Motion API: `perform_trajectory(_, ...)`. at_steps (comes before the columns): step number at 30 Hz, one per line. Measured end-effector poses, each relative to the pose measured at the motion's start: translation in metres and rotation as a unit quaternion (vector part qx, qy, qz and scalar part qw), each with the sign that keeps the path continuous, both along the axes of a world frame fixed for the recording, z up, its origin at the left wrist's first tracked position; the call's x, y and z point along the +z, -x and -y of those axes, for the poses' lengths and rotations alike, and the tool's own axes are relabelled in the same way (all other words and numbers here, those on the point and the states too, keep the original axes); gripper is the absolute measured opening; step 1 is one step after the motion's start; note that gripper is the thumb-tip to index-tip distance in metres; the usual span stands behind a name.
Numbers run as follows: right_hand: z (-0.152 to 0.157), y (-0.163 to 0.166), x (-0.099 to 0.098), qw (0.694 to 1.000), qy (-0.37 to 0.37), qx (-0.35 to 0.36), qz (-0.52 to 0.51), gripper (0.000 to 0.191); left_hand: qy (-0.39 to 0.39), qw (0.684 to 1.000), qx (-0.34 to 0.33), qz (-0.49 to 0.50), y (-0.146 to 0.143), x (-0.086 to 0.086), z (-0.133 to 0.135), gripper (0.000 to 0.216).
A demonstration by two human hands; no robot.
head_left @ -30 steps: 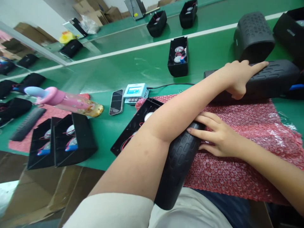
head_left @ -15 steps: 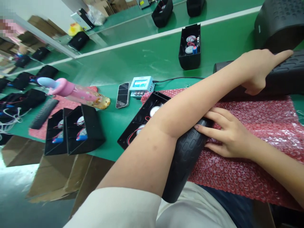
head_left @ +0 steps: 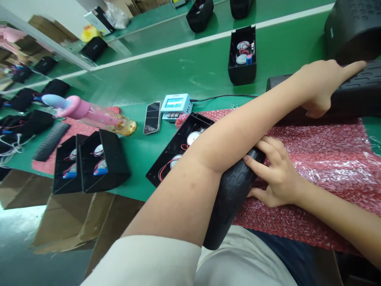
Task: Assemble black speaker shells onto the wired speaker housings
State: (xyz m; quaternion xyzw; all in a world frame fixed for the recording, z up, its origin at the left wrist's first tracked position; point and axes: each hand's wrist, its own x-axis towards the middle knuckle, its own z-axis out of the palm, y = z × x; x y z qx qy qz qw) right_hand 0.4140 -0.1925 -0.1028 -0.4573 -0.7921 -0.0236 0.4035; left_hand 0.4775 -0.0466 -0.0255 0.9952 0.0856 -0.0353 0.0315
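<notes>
Since the case [head_left: 230,194] looks like hard moulded plastic, I'd expect it stiff, middling in weight, not too slippery thanks to the raised pattern; best hold is across its upper end by the small grille. It slants over the left part of the wrap [head_left: 321,151], lower end at my lap, partly behind my left forearm. Right hand [head_left: 272,174] clamped on that upper end, index on top, thumb apart at the side. Left hand [head_left: 323,89] is at the wrap's far edge, over the speaker [head_left: 354,95], index straight along its top, other fingers bent; can't tell if it grips. Tray [head_left: 162,163] with wires sits at the wrap's left edge, can't see whether it joins the case
</notes>
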Motion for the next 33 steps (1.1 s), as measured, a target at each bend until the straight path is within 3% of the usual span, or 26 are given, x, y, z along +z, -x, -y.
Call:
perform_trajectory(5,0.007,0.007,-0.001,0.998,0.067,-0.004,0.018,0.074,0.009,1.0,0.007,-0.003,0.002,0.003,0.003,0.111)
perform_trajectory(11,0.01,0.013,-0.007,0.999,0.048,-0.022,-0.002,0.08,0.008,1.0,0.009,0.003,0.003,0.004,0.002,0.112)
perform_trajectory(33,0.016,0.027,-0.014,0.998,0.034,-0.045,-0.033,0.067,0.028,0.999,0.021,-0.011,0.002,0.008,-0.004,0.116)
